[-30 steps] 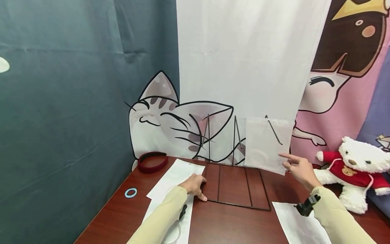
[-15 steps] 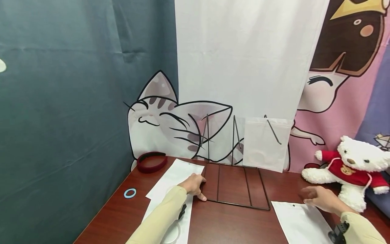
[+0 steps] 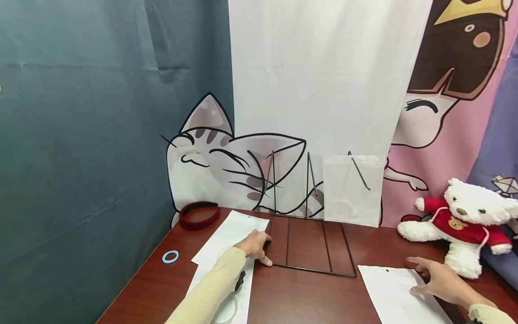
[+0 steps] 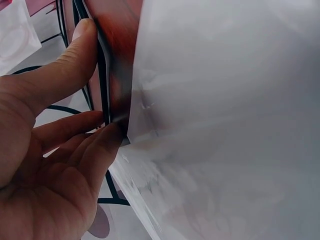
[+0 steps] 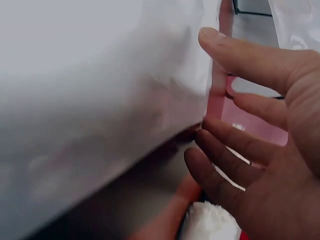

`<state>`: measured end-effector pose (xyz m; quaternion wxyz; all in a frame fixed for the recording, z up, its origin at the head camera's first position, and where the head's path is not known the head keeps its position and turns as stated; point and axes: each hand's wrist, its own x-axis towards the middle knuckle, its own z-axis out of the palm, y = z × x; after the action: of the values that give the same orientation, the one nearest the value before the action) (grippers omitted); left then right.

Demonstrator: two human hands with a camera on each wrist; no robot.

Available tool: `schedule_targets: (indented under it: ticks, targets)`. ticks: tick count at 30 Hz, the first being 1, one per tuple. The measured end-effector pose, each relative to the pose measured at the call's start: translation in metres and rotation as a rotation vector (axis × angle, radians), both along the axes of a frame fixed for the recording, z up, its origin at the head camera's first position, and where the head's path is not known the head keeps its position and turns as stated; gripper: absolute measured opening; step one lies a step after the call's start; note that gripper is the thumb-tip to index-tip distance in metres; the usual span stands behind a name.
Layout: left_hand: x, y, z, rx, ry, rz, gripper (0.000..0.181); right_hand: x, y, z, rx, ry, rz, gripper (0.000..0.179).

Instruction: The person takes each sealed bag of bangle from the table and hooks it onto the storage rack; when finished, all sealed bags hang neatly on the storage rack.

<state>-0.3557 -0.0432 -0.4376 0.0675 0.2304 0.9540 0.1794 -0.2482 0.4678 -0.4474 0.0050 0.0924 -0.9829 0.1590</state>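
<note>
White bag [image 3: 400, 292] lies flat at the right of the counter [image 3: 301, 299], its near end cut off by the bottom of the head view. Its long axis runs away from the person, leaning a little left toward the far side, and the end with the dark hole [image 3: 387, 270] points at the backdrop. The right hand [image 3: 441, 283] is over the bag's right edge, fingers loosely bent, thumb set wide of them; whether any tip touches the bag I cannot tell. The left hand [image 3: 252, 244] rests at the left side of the wire rack [image 3: 309, 270] — thumb and fingers spread apart along the rod, touching it, though whether they grip it is unclear. On the rack's right hook a clear bag [image 3: 352, 198] hangs with its zip strip uppermost. A second ago the right hand was up beside that hanging bag, which hung askew and now hangs straighter; half a second ago the hand was near the flat bag's far right corner — it has since come closer to the person. The left hand has kept its place.
</note>
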Motion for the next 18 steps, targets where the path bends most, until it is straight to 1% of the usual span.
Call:
schedule_targets:
  ticks: [3,6,10,13,16,18]
  targets:
    - [0.000,0.000,0.000,-0.002,0.002,0.000,0.074,0.000,-0.006,-0.002,0.026,0.045,-0.024,0.086]
    - [0.000,-0.001,0.000,0.002,0.003,-0.001,0.074,0.000,-0.012,-0.003,0.025,0.075,-0.036,0.089]
    - [0.000,-0.001,0.001,0.013,-0.003,-0.002,0.074,-0.002,-0.016,-0.005,-0.004,0.069,-0.070,0.093]
    - [0.000,-0.002,0.000,0.014,-0.004,-0.001,0.074,-0.003,-0.017,-0.007,-0.027,0.046,-0.094,0.093]
    - [0.000,-0.002,-0.001,0.010,-0.003,0.001,0.074,-0.004,-0.016,-0.009,-0.064,0.035,-0.100,0.094]
    - [0.000,-0.001,-0.001,0.009,-0.001,0.002,0.074,-0.003,-0.015,-0.012,-0.106,0.035,-0.088,0.097]
